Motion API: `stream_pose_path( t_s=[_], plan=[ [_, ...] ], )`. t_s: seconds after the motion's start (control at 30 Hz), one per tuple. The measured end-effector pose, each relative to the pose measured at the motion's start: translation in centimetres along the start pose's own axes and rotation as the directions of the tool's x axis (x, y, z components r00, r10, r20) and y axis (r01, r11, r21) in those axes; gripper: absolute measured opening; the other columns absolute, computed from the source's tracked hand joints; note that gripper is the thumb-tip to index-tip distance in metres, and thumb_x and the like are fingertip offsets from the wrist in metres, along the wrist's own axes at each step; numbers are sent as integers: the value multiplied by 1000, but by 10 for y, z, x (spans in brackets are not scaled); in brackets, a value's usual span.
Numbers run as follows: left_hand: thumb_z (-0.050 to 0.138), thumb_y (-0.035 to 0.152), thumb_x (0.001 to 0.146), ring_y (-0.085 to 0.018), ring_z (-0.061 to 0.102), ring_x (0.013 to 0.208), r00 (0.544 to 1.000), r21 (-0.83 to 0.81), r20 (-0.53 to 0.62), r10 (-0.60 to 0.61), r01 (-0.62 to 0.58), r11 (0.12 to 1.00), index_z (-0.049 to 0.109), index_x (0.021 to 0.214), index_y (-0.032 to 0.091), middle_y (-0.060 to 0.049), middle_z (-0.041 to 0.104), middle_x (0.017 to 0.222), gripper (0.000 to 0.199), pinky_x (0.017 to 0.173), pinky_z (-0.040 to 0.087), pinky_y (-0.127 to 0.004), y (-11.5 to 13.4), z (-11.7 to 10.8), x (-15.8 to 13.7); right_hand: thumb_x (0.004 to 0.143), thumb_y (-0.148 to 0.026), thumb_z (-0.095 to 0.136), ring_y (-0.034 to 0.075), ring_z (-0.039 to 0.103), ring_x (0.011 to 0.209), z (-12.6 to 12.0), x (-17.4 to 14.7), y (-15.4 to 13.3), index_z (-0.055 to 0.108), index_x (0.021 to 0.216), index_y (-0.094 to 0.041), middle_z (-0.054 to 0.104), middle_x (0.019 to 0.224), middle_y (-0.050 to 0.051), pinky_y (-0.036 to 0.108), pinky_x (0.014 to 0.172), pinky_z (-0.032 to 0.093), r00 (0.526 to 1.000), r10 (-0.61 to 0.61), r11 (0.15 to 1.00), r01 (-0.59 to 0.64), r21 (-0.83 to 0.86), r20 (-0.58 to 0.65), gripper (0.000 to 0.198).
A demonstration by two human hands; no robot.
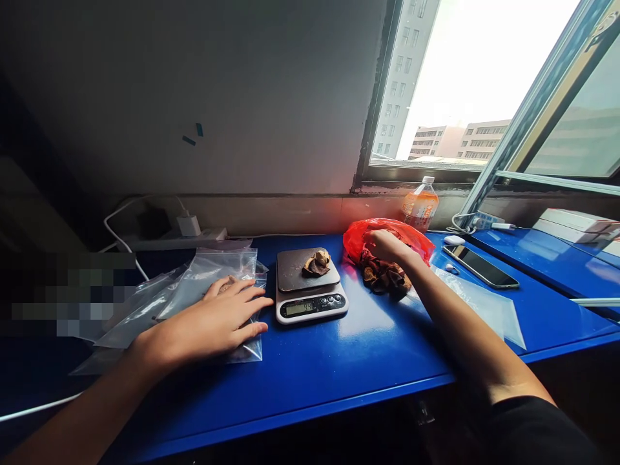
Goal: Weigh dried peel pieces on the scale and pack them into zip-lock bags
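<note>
My left hand (227,318) lies palm down with spread fingers on clear zip bags (220,261). A brownish thing shows beneath its knuckles, too covered to name. To its right stands a kitchen scale (310,305) with a lit display. On its plate sits a curled dried piece (317,263), dark brown outside and cream inside, like dried peel. My right hand (385,245) reaches into a red plastic bag (356,237), fingers curled downward and their tips hidden. Dark brown dried pieces (387,276) spill from the bag's mouth onto the blue table.
An orange drink bottle (420,205) stands behind the red bag. Right of it are a phone (480,266), a white earbud case (454,240) and another clear bag (489,309). A power strip (169,240) with a charger lies along the wall. The blue table's front edge (310,413) runs below.
</note>
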State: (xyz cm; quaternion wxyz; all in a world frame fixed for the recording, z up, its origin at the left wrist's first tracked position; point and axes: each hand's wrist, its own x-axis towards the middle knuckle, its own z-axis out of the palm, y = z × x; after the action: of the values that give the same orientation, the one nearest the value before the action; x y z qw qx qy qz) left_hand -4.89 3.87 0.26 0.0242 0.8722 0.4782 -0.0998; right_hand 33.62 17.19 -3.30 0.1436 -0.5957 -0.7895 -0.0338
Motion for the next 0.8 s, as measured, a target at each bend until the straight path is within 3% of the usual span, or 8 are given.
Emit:
stream_pose_path(
  t_s=[0.2, 0.3, 0.4, 0.57, 0.8],
  plan=[
    [42, 52, 95, -32, 25, 149, 1000, -9, 9, -6, 6, 1000, 54, 141, 28, -6, 46, 153, 53, 120, 12, -60, 0, -1, 0, 75, -8, 58, 22, 64, 72, 8, 8, -16, 71, 75, -12, 69, 70, 9, 27, 65, 43, 994, 37, 999, -36, -12, 106, 13],
    [43, 52, 95, -33, 29, 147, 1000, -6, -7, 4, -4, 1000, 56, 139, 28, -6, 49, 151, 52, 119, 14, -61, 0, -1, 0, 74, -7, 58, 20, 64, 71, 1, 3, -13, 71, 78, -13, 71, 76, 9, 26, 65, 44, 996, 14, 1000, -14, 5, 86, 15],
    [44, 52, 94, -33, 30, 147, 1000, -12, -27, 14, -14, 1000, 58, 138, 29, -6, 50, 150, 52, 119, 14, -61, -2, 1, 0, 74, -8, 56, 18, 64, 75, -8, -4, -3, 72, 90, -15, 73, 84, 9, 26, 71, 47, 1000, 9, 1000, -9, 20, 17, 24],
    [45, 51, 94, -34, 28, 147, 999, -30, -34, 13, -15, 999, 57, 138, 28, -7, 50, 150, 51, 119, 14, -62, -3, 3, 0, 70, -3, 52, 19, 65, 99, -13, -15, 13, 64, 121, -15, 71, 116, 10, 25, 85, 49, 997, 46, 994, -40, 99, -60, 54],
    [42, 52, 95, -35, 30, 146, 999, -6, -29, 33, -33, 999, 58, 137, 27, -9, 51, 149, 51, 118, 16, -62, 1, -2, -1, 69, -7, 47, 16, 64, 74, -11, -26, 19, 67, 114, -16, 73, 92, 4, 25, 67, 50, 971, 208, 936, -161, 313, -122, 50]
  ],
)
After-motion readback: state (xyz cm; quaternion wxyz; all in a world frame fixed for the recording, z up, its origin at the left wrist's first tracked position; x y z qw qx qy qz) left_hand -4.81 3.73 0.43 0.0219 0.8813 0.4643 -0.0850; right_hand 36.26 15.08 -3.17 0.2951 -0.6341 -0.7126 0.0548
